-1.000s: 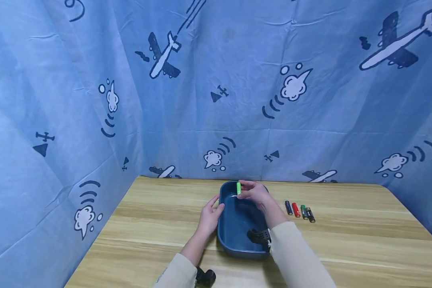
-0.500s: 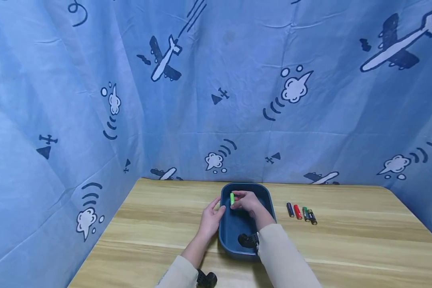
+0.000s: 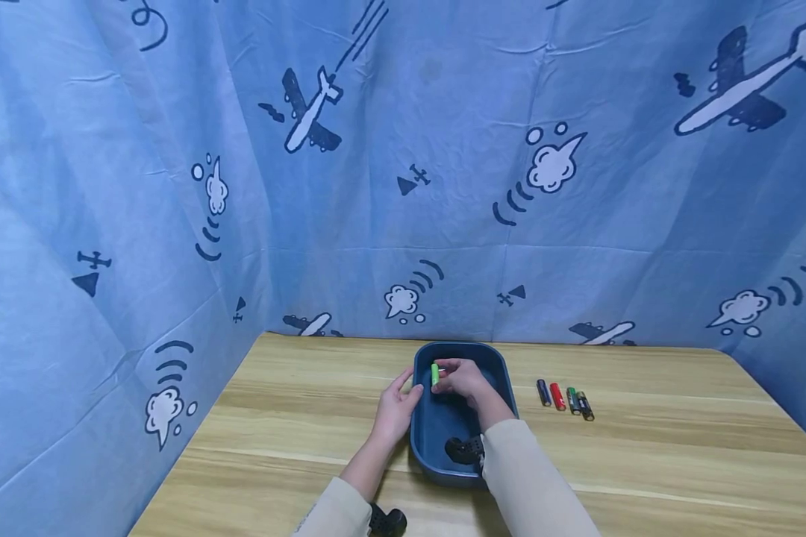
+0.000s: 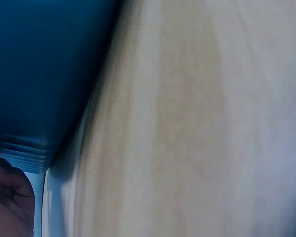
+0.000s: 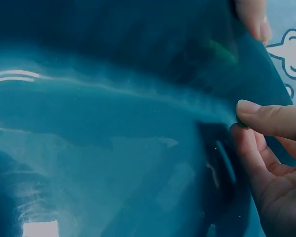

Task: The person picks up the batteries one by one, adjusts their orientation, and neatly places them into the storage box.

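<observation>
My right hand (image 3: 463,379) pinches a bright green battery (image 3: 434,374) between thumb and fingertips. It holds the battery upright inside the deep blue bin (image 3: 436,440), near the left wall. In the right wrist view only a sliver of the battery (image 5: 242,123) shows between the fingertips. My left hand (image 3: 392,415) grips the bin's left side, with the thumb over the rim and the other fingers along the outside. The left wrist view catches part of that hand (image 4: 12,202) by the bin's outer wall (image 4: 44,59).
To the right of the bin, several batteries lie in a row on the wooden table (image 3: 645,447): a dark blue one (image 3: 544,392), a red one (image 3: 557,397), a green and dark one (image 3: 573,401) and a black one (image 3: 585,406). A blue curtain (image 3: 457,186) hangs behind.
My right hand has brought the green battery from over the bin's far end nearer to me and leftward, lower into the bin. My left hand keeps its grip on the side.
</observation>
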